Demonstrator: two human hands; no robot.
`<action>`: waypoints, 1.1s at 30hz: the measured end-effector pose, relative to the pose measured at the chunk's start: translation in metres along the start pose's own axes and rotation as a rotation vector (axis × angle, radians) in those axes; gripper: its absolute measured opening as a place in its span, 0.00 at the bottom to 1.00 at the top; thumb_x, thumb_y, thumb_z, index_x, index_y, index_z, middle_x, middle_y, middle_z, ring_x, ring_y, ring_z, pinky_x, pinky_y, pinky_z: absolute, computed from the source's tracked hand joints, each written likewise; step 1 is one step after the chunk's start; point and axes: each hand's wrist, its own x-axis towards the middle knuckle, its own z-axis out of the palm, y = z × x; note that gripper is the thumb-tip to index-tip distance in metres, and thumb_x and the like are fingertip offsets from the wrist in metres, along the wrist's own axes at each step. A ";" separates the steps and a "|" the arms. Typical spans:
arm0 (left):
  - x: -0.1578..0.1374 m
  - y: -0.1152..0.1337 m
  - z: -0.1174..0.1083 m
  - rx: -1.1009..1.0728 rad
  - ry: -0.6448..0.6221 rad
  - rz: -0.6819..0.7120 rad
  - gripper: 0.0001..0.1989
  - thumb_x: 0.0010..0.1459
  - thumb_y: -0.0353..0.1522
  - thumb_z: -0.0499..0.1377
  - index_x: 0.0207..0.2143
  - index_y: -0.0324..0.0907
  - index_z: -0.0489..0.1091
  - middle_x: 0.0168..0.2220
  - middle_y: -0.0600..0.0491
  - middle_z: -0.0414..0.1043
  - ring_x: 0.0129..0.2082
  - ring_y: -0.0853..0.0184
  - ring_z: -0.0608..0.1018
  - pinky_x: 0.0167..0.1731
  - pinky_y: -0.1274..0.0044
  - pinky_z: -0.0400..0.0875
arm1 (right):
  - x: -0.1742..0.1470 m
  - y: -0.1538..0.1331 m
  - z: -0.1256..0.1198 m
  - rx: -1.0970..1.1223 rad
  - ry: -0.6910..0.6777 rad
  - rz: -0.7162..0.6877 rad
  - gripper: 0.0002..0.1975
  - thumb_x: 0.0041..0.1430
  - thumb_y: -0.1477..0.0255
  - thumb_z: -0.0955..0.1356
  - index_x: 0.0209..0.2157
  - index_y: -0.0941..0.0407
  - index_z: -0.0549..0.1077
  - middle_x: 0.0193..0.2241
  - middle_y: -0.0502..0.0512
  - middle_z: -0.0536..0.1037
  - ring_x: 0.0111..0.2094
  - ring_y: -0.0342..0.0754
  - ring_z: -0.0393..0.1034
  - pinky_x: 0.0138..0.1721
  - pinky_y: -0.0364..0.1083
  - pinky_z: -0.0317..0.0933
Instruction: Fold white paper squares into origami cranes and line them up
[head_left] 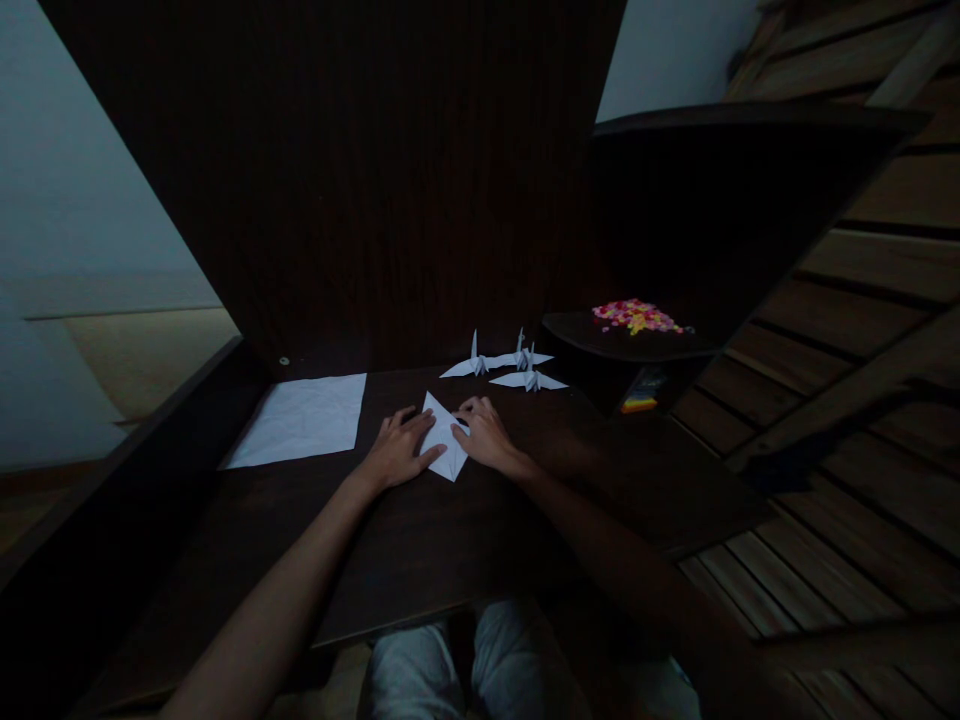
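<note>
A white sheet of paper folded into a kite shape (448, 440) lies on the dark desk, with a crease running to its lower point. My left hand (399, 450) rests on its left side, fingers spread and the thumb and forefinger touching the paper. At the right edge, my right hand (484, 432) has bent fingers and its thumb on the paper, gripping that side. Just beyond the hands stand several white origami cranes (531, 380) with outstretched wings, partly overlapping in view.
A flat white sheet (304, 420) lies to the left on the desk (420, 560). Small pink, red and yellow pieces (637, 316) are heaped on a corner shelf (630, 345) at right. Beneath it is a colourful striped item (640, 404). A tall dark panel (360, 200) rises behind.
</note>
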 end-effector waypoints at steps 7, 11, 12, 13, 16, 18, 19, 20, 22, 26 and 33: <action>-0.003 -0.001 -0.002 -0.003 -0.060 0.012 0.34 0.57 0.51 0.54 0.60 0.42 0.61 0.63 0.43 0.58 0.63 0.46 0.56 0.57 0.51 0.51 | 0.005 0.002 -0.002 0.290 0.003 0.115 0.06 0.52 0.78 0.68 0.34 0.57 0.75 0.32 0.53 0.74 0.36 0.47 0.66 0.43 0.49 0.61; -0.003 -0.001 -0.003 0.025 -0.019 0.063 0.33 0.57 0.50 0.55 0.59 0.42 0.62 0.61 0.42 0.61 0.62 0.47 0.57 0.56 0.52 0.52 | 0.007 0.004 -0.001 0.554 0.029 0.223 0.08 0.49 0.80 0.67 0.34 0.57 0.72 0.28 0.50 0.74 0.30 0.44 0.68 0.35 0.45 0.63; -0.003 0.000 -0.004 0.031 -0.014 0.074 0.33 0.57 0.50 0.55 0.59 0.41 0.62 0.61 0.42 0.62 0.62 0.47 0.58 0.56 0.52 0.53 | 0.008 0.005 -0.001 0.609 0.037 0.261 0.09 0.48 0.80 0.67 0.34 0.57 0.72 0.27 0.49 0.74 0.29 0.43 0.68 0.34 0.44 0.63; -0.003 0.001 -0.004 0.034 -0.011 0.083 0.32 0.57 0.49 0.55 0.59 0.41 0.63 0.60 0.42 0.63 0.61 0.48 0.58 0.56 0.53 0.54 | 0.009 0.006 -0.001 0.664 0.042 0.293 0.09 0.47 0.79 0.68 0.34 0.57 0.71 0.26 0.48 0.73 0.28 0.43 0.68 0.33 0.44 0.64; -0.004 0.004 -0.005 0.029 0.015 0.105 0.30 0.57 0.48 0.56 0.57 0.41 0.65 0.57 0.42 0.66 0.58 0.48 0.61 0.54 0.55 0.57 | 0.010 0.009 0.000 0.831 0.044 0.337 0.12 0.45 0.78 0.69 0.35 0.56 0.70 0.27 0.48 0.73 0.29 0.43 0.69 0.34 0.44 0.65; -0.004 0.005 -0.005 0.019 0.047 0.119 0.28 0.56 0.47 0.57 0.55 0.42 0.67 0.54 0.42 0.69 0.54 0.49 0.64 0.53 0.57 0.60 | 0.009 0.008 -0.001 0.929 0.043 0.341 0.14 0.43 0.77 0.70 0.36 0.56 0.70 0.30 0.50 0.75 0.33 0.44 0.71 0.37 0.45 0.66; -0.004 0.006 -0.005 0.011 0.061 0.124 0.27 0.56 0.46 0.58 0.54 0.43 0.69 0.52 0.43 0.70 0.52 0.50 0.66 0.52 0.57 0.61 | 0.009 0.007 -0.001 0.968 0.047 0.339 0.14 0.43 0.76 0.70 0.36 0.56 0.70 0.32 0.52 0.75 0.35 0.45 0.72 0.39 0.46 0.66; -0.005 0.006 -0.005 0.000 0.073 0.127 0.26 0.55 0.46 0.58 0.53 0.43 0.70 0.50 0.43 0.71 0.51 0.51 0.66 0.51 0.58 0.61 | 0.008 0.005 -0.001 0.999 0.051 0.337 0.15 0.42 0.76 0.71 0.36 0.56 0.70 0.34 0.53 0.76 0.38 0.46 0.72 0.40 0.46 0.66; -0.005 0.007 -0.004 -0.033 0.089 0.114 0.24 0.55 0.45 0.59 0.51 0.42 0.71 0.49 0.44 0.71 0.49 0.52 0.68 0.51 0.59 0.62 | 0.006 0.001 -0.002 1.048 0.056 0.325 0.17 0.41 0.76 0.72 0.37 0.56 0.70 0.37 0.54 0.76 0.42 0.47 0.71 0.44 0.47 0.66; -0.004 0.009 -0.005 -0.187 0.094 0.038 0.21 0.59 0.44 0.54 0.48 0.42 0.73 0.47 0.47 0.72 0.48 0.56 0.70 0.52 0.63 0.63 | 0.003 -0.009 -0.005 1.157 0.038 0.328 0.14 0.49 0.70 0.71 0.39 0.55 0.70 0.39 0.56 0.77 0.44 0.48 0.72 0.46 0.48 0.66; 0.001 0.012 -0.011 -0.690 0.144 -0.185 0.26 0.61 0.49 0.48 0.42 0.41 0.76 0.42 0.48 0.77 0.46 0.56 0.75 0.51 0.67 0.64 | -0.006 -0.024 -0.023 1.053 -0.075 0.070 0.15 0.64 0.64 0.60 0.43 0.56 0.75 0.46 0.57 0.77 0.51 0.50 0.69 0.54 0.51 0.61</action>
